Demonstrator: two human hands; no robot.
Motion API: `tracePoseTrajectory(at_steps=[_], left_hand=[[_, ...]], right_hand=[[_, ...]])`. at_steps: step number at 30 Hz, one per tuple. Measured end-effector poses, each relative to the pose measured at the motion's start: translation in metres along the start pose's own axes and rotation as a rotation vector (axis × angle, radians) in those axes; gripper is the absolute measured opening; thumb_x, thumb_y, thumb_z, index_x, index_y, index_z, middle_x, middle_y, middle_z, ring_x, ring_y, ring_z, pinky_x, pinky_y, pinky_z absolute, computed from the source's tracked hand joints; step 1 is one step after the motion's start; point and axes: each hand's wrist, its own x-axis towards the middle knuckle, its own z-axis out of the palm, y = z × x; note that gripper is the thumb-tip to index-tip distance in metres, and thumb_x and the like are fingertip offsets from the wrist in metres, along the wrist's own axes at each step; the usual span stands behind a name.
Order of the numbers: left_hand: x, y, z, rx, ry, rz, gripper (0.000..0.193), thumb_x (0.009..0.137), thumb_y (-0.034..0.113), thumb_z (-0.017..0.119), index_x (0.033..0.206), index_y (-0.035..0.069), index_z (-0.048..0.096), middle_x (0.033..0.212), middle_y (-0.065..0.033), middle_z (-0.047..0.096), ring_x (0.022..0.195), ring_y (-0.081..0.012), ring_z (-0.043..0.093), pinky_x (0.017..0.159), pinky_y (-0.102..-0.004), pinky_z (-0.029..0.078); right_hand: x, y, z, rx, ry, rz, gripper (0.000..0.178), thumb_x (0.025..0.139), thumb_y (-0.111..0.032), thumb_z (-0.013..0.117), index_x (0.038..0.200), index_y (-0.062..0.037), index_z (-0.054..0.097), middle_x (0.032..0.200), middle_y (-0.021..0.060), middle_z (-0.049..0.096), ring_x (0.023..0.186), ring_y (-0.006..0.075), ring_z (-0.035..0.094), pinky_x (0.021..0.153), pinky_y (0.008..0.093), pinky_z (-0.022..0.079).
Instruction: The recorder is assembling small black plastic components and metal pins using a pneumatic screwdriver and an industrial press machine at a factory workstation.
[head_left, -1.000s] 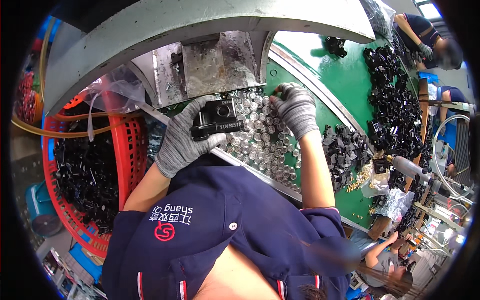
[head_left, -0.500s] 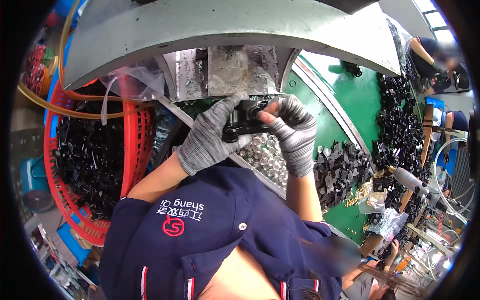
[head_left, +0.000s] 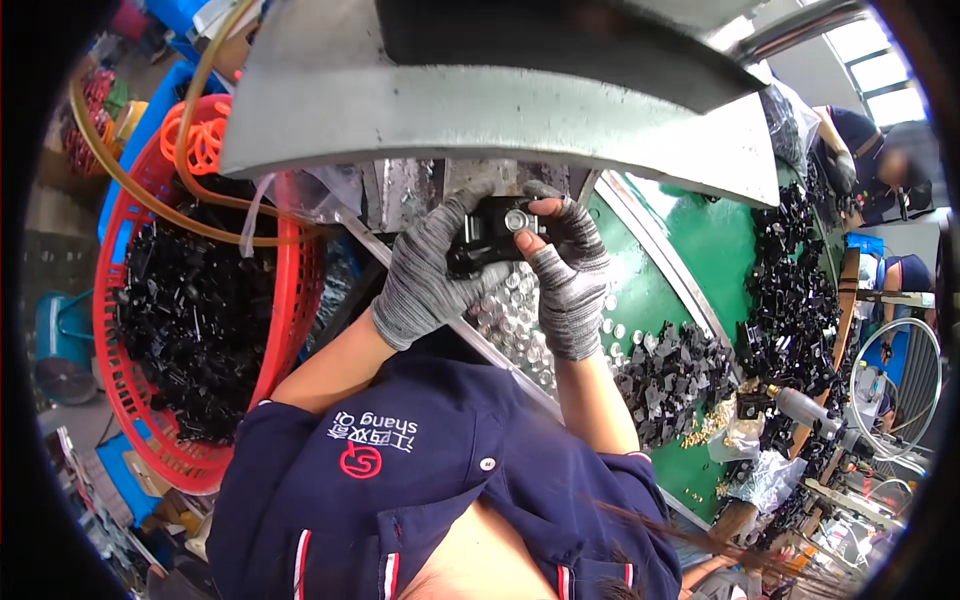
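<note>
In front of the machine, both hands wear grey knitted gloves with bare fingertips. My left hand (head_left: 425,270) is closed around the left side of a black camera-shaped plastic housing (head_left: 482,232). A clear round lens-like piece (head_left: 517,220) sits in the housing's right half. My right hand (head_left: 572,285) has its bare thumb and forefinger at the right side of the housing, one below and one above the round piece; its other fingers are curled. Below the hands, loose clear round pieces (head_left: 515,315) lie on the green tabletop (head_left: 645,265).
A large grey machine casting (head_left: 480,110) overhangs the hands. To the left stands a red basket (head_left: 125,385) of black parts, crossed by a yellow-brown hose (head_left: 120,180). Dark parts (head_left: 675,380) and small brass-coloured pieces (head_left: 712,422) lie at right. Another person (head_left: 880,175) is at far right.
My right thumb and forefinger have moved apart, uncovering the clear round piece they covered before. The left hand still grips the housing. The whole view has shifted slightly.
</note>
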Motion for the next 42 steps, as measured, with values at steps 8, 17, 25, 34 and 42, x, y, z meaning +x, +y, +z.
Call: tracePoseTrajectory(at_steps=[8, 17, 25, 34, 42], left_hand=[[0.033, -0.027, -0.006, -0.239, 0.051, -0.246, 0.057, 0.076, 0.021, 0.078, 0.124, 0.003, 0.052, 0.114, -0.0129, 0.062, 0.102, -0.0246, 0.061, 0.086, -0.0346, 0.050], [0.050, -0.131, 0.017, 0.967, 0.430, 0.535, 0.054, 0.092, 0.043, 0.049, 0.133, 0.008, 0.045, 0.132, -0.0179, 0.048, 0.117, -0.0341, 0.050, 0.095, -0.0479, 0.042], [0.051, -0.133, 0.015, 1.091, 0.412, 0.549, 0.057, 0.091, 0.044, 0.050, 0.135, 0.009, 0.045, 0.130, -0.0183, 0.050, 0.115, -0.0347, 0.051, 0.094, -0.0479, 0.042], [0.047, -0.108, 0.007, 1.197, 0.233, 0.389, 0.059, 0.089, 0.049, 0.051, 0.131, 0.007, 0.049, 0.124, -0.0173, 0.054, 0.109, -0.0344, 0.055, 0.090, -0.0468, 0.044], [0.052, -0.097, 0.004, 0.891, 0.153, 0.210, 0.063, 0.084, 0.054, 0.058, 0.127, 0.009, 0.053, 0.119, -0.0142, 0.060, 0.104, -0.0322, 0.058, 0.089, -0.0434, 0.046]], right_hand=[[0.026, 0.009, 0.003, -0.250, -0.028, -0.194, 0.021, 0.084, -0.001, 0.066, 0.104, 0.0027, 0.061, 0.091, 0.0084, 0.067, 0.083, 0.0123, 0.062, 0.076, 0.0255, 0.049], [0.057, 0.026, -0.003, -0.228, -0.078, -0.162, 0.026, 0.088, 0.000, 0.061, 0.113, 0.0032, 0.055, 0.103, 0.0128, 0.066, 0.095, 0.0189, 0.063, 0.086, 0.0314, 0.051], [0.057, 0.025, -0.006, -0.158, -0.083, -0.089, 0.033, 0.087, 0.002, 0.062, 0.118, 0.0008, 0.052, 0.107, 0.0120, 0.064, 0.093, 0.0187, 0.063, 0.084, 0.0315, 0.052], [0.056, 0.021, -0.006, -0.163, -0.077, -0.037, 0.022, 0.086, -0.006, 0.067, 0.105, 0.0039, 0.059, 0.090, 0.0099, 0.067, 0.079, 0.0141, 0.062, 0.073, 0.0270, 0.051], [0.059, 0.027, -0.009, -0.204, -0.111, -0.024, 0.027, 0.088, -0.004, 0.063, 0.112, 0.0045, 0.058, 0.100, 0.0111, 0.067, 0.089, 0.0161, 0.064, 0.082, 0.0289, 0.051]])
